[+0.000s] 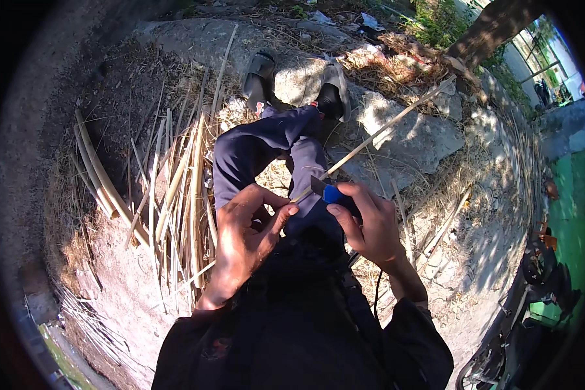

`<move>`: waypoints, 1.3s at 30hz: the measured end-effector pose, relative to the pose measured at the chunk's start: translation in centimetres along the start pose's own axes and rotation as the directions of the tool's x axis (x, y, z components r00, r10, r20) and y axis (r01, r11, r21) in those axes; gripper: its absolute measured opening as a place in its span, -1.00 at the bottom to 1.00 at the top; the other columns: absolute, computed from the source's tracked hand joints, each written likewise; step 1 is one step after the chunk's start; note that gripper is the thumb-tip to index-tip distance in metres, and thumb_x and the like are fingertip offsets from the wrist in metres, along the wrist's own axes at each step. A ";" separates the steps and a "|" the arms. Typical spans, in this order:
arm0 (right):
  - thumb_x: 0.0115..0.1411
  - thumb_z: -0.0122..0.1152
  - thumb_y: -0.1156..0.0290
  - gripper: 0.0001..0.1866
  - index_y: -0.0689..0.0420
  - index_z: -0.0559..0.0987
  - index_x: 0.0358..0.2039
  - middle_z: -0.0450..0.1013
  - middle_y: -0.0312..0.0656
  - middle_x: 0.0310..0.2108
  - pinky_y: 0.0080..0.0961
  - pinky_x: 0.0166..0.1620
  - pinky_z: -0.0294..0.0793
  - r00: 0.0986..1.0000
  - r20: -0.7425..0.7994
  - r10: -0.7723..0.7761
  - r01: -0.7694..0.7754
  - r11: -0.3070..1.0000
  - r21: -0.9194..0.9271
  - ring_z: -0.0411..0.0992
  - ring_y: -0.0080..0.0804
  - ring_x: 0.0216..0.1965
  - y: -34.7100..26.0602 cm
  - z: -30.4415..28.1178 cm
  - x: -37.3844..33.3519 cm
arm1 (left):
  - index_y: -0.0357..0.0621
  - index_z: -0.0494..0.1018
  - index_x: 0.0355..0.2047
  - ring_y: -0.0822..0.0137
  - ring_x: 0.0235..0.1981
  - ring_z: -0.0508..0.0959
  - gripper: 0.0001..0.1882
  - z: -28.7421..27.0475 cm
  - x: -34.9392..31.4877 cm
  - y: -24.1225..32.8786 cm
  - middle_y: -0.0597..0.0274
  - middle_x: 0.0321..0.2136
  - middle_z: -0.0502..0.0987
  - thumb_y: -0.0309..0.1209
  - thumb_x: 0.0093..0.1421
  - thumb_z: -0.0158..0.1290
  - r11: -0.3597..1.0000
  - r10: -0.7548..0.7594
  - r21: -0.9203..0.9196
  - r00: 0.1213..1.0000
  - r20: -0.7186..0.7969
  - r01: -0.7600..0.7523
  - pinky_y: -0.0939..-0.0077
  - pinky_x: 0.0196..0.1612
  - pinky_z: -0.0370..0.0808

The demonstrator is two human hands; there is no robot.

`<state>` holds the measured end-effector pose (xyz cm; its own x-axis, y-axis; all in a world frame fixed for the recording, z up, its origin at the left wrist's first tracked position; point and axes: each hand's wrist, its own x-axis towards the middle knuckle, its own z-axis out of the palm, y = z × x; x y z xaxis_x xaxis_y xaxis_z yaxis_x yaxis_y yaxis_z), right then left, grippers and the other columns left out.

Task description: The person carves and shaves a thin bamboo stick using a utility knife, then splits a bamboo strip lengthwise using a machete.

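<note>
A long, thin cane strip runs from my lap up toward the far right. My left hand pinches its near end between thumb and fingers, above my thighs. In my right hand is a knife with a blue handle and a short, wide dark blade. The blade lies on or right beside the cane, a little beyond my left fingertips; whether it bites in, I cannot tell. My right thumb and index finger press on the handle, and part of it is hidden in the palm.
Many split cane strips lie in a heap to my left, with a few thicker curved canes beyond. Flat rocks lie ahead and right, near a tree trunk. A dark wheeled vehicle stands at the far right.
</note>
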<state>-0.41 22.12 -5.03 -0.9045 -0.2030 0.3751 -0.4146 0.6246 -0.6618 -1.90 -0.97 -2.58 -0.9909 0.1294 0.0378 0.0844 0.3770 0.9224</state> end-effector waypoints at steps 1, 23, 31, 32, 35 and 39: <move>0.33 0.37 0.34 -0.71 0.18 0.55 -0.03 0.59 -0.10 -0.30 -0.29 -0.43 0.56 1.000 -0.009 -0.011 0.011 1.000 0.003 0.62 -0.04 -0.43 -0.2 0.3 0.1 | -0.33 0.62 -0.35 0.58 -0.66 0.51 -0.87 0.1 0.0 0.0 0.23 -0.53 0.59 -0.53 0.23 0.36 0.999 -0.015 -0.044 1.000 -0.001 0.015 0.61 -0.59 0.38; 0.25 0.47 0.33 -0.67 0.16 0.55 -0.08 0.57 -0.16 -0.36 -0.31 -0.47 0.54 0.989 -0.025 -0.143 0.144 0.989 0.019 0.59 -0.15 -0.49 -0.1 1.7 -0.2 | -0.36 0.57 -0.29 0.60 -0.70 0.54 -0.90 0.0 -0.7 1.0 0.23 -0.50 0.57 -0.57 0.31 0.27 0.952 -0.131 -0.265 0.986 0.102 0.154 0.67 -0.69 0.34; 0.26 0.43 0.37 -0.67 0.23 0.54 -0.06 0.53 -0.11 -0.40 -0.31 -0.48 0.53 0.985 -0.106 -0.133 0.137 0.990 0.035 0.58 -0.12 -0.51 0.5 1.1 -0.2 | -0.34 0.59 -0.31 0.65 -0.66 0.48 -0.90 -0.2 -0.9 0.4 0.27 -0.47 0.58 -0.54 0.32 0.27 0.973 -0.042 -0.223 0.992 0.116 0.068 0.69 -0.62 0.27; 0.26 0.43 0.37 -0.67 0.23 0.54 -0.06 0.53 -0.11 -0.40 -0.31 -0.48 0.53 0.981 -0.118 -0.154 0.158 0.987 0.026 0.58 -0.12 -0.51 0.6 1.0 -0.2 | -0.33 0.60 -0.33 0.66 -0.65 0.46 -0.90 -0.2 -0.9 0.3 0.28 -0.47 0.58 -0.54 0.31 0.28 0.984 0.009 -0.175 0.995 0.104 0.010 0.68 -0.61 0.25; 0.28 0.41 0.40 -0.70 0.26 0.55 -0.07 0.55 -0.06 -0.38 -0.33 -0.46 0.54 0.969 -0.178 -0.169 0.174 0.985 0.013 0.59 -0.10 -0.49 0.8 0.4 0.0 | -0.31 0.61 -0.36 0.68 -0.63 0.43 -0.90 -0.1 -1.2 0.1 0.27 -0.47 0.57 -0.54 0.28 0.30 0.974 0.054 -0.224 0.997 0.064 -0.039 0.67 -0.59 0.20; 0.29 0.39 0.40 -0.71 0.30 0.57 -0.09 0.60 -0.02 -0.33 -0.37 -0.44 0.55 0.966 -0.196 -0.168 0.178 0.983 0.034 0.61 -0.12 -0.46 0.8 -0.2 0.2 | -0.31 0.61 -0.35 0.68 -0.63 0.41 -0.91 -0.1 -1.2 -0.1 0.28 -0.47 0.56 -0.56 0.26 0.32 0.967 0.147 -0.217 0.988 0.036 -0.136 0.66 -0.59 0.19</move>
<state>-0.95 22.77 -5.32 -0.7842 -0.1532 0.6013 -0.5725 0.5524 -0.6059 -0.71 -1.24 -2.73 -0.9631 0.2166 0.1595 0.1939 0.1480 0.9698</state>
